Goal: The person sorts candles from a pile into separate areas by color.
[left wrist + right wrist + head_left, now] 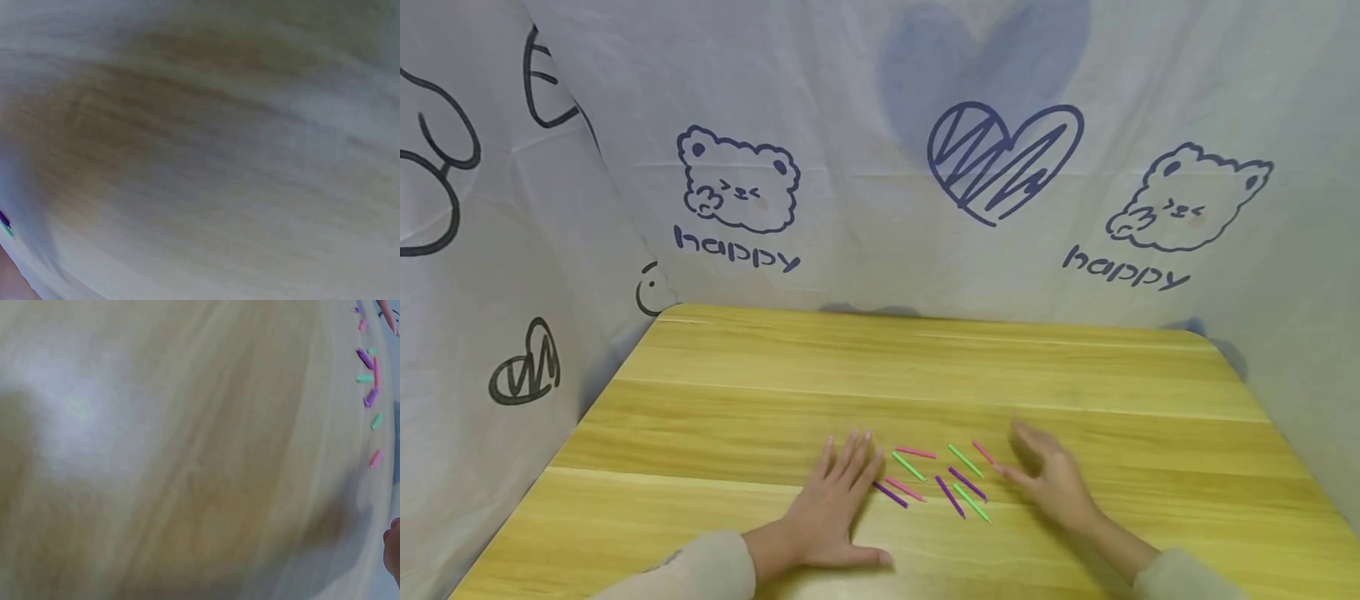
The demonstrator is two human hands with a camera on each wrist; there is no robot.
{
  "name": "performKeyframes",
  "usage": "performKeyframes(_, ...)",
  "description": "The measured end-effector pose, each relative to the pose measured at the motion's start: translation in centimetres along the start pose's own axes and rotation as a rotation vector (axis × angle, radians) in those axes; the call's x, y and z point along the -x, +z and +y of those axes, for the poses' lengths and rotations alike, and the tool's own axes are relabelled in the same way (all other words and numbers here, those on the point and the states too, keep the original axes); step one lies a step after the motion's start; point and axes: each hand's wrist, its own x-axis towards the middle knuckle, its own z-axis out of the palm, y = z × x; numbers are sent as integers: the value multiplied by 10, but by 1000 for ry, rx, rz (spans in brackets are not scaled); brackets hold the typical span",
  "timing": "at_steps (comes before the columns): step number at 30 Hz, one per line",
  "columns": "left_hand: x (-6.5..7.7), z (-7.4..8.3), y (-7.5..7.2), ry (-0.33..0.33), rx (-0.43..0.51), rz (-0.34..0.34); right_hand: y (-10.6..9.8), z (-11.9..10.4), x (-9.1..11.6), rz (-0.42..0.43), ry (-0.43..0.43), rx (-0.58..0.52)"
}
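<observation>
Several thin pink, green and purple sticks with narrowed tips lie scattered on the table. My left hand (pixel 831 517) rests on the wood, fingers straight and thumb spread, just left of a purple stick (pixel 891 494) and a pink stick (pixel 905 489). Slightly blurred, my right hand (pixel 1060 482) is at the right end of the group. One of its digits reaches the end of another pink stick (pixel 983 452); whether they touch I cannot tell. Along the right edge of the right wrist view are a purple stick (pixel 364 358) and a pink stick (pixel 375 458).
The wooden table (pixel 760 350) has rounded far corners. Behind it hangs a white cloth (pixel 857 233) printed with bears, hearts and "happy", and more cloth (pixel 460 333) drapes on the left. In the left wrist view the tabletop (pixel 219 187) is blurred.
</observation>
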Motion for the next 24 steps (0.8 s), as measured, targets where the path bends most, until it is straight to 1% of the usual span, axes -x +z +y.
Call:
performKeyframes(4, 0, 3, 1, 25, 3, -5, 5, -1, 3, 0, 39, -28)
performKeyframes(10, -4, 10, 4, 62, -19, -5, 8, -3, 4, -12, 86, -24)
performKeyframes(15, -7, 14, 5, 78, -31, -4, 10, -4, 5, 1, 75, -5)
performKeyframes(20, -10, 17, 6, 103, -15, -35, 14, -4, 5, 36, 42, 18)
performKeyframes(24, -11, 20, 6, 121, -6, -49, 16, -4, 6, 51, 41, 23)
